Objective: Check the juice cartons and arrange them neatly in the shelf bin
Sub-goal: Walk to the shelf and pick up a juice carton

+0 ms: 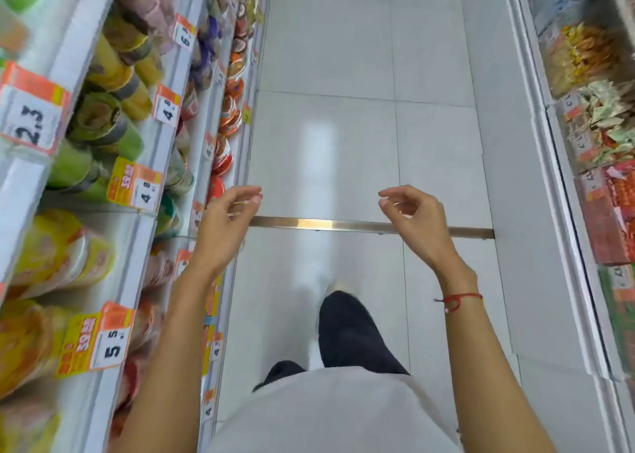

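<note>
So we're in a shop aisle, white tiled floor (360, 57) running out ahead of both hands. Off to the outer side of the left hand there's a long shelf unit (79, 40) packed with cups and tubs, orange price tags (31, 109) along the edges. Out past the right hand sits a chest freezer (536, 143) full of bagged stuff. A metal strip (343, 225) crosses the floor right under both hands. Left hand (225, 226) and right hand (417, 224) hang mid-air, well apart, each grip loose and half-curled, holding nothing. Red string bracelet (458, 298) just behind the right hand, on the wrist. Can't make out any juice cartons or their bin; the shelves are too blurry.
</note>
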### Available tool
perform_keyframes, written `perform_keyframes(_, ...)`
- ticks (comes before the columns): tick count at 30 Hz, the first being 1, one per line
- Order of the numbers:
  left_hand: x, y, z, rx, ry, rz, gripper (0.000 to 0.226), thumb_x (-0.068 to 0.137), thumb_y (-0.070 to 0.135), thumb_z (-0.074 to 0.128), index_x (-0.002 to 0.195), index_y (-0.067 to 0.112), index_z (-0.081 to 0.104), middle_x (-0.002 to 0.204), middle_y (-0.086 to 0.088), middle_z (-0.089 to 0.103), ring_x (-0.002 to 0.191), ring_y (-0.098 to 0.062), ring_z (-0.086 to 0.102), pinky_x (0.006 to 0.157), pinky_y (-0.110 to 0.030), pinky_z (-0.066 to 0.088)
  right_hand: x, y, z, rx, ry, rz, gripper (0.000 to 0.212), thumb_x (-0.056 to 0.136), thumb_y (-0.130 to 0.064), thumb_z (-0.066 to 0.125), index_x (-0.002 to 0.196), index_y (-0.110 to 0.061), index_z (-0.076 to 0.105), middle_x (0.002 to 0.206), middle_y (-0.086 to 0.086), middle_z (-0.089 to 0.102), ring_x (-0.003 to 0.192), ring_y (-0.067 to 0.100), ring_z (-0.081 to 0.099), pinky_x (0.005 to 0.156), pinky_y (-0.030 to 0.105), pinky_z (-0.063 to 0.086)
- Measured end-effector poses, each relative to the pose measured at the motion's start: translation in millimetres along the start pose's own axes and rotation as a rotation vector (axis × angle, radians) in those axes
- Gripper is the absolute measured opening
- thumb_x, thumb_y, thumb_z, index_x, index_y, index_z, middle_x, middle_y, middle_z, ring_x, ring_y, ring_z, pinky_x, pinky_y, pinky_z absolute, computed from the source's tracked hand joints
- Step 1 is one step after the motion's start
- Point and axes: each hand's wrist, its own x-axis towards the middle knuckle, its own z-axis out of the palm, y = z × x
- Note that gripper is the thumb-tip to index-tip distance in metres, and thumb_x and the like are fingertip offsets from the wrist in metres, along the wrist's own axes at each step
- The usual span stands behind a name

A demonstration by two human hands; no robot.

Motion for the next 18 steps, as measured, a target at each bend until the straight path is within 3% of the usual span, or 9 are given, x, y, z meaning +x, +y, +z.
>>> perform_keyframes(5, 99, 46, 31, -0.041, -0.005, -0.016, 0.018, 0.097, 0.025, 0.057, 0.112, 0.031, 0.065, 0.115, 0.009, 0.069, 0.11, -0.01, 0.062, 0.102, -0.031, 0.046, 114, -20, -40, -0.095, -0.028, -0.022, 0.01, 0.09, -0.025, 0.065, 0.097, -0.023, 0.071, 0.085, -0.011, 0.069, 0.077, 0.003, 0.063, 0.084, 0.031, 0.053)
perform_keyframes(11, 220, 77, 46, -0.052, 0.042, 0.006, 0.018, 0.097, 0.018, 0.058, 0.113, 0.024, 0.065, 0.113, 0.005, 0.069, 0.109, -0.013, 0.064, 0.097, -0.027, 0.047, 255, -48, -60, -0.133, -0.023, -0.085, 0.011, 0.09, -0.028, 0.065, 0.099, -0.026, 0.071, 0.086, -0.016, 0.069, 0.078, 0.001, 0.064, 0.084, 0.032, 0.053)
perform_keyframes(18, 414, 126, 41, -0.041, -0.008, 0.033, 0.018, 0.097, 0.016, 0.058, 0.113, 0.019, 0.065, 0.118, -0.002, 0.067, 0.112, -0.022, 0.062, 0.102, -0.034, 0.046, 432, -77, -50, -0.115, 0.003, -0.067, 0.009, 0.089, -0.029, 0.065, 0.097, -0.028, 0.07, 0.085, -0.015, 0.068, 0.077, 0.0, 0.063, 0.083, 0.032, 0.053)
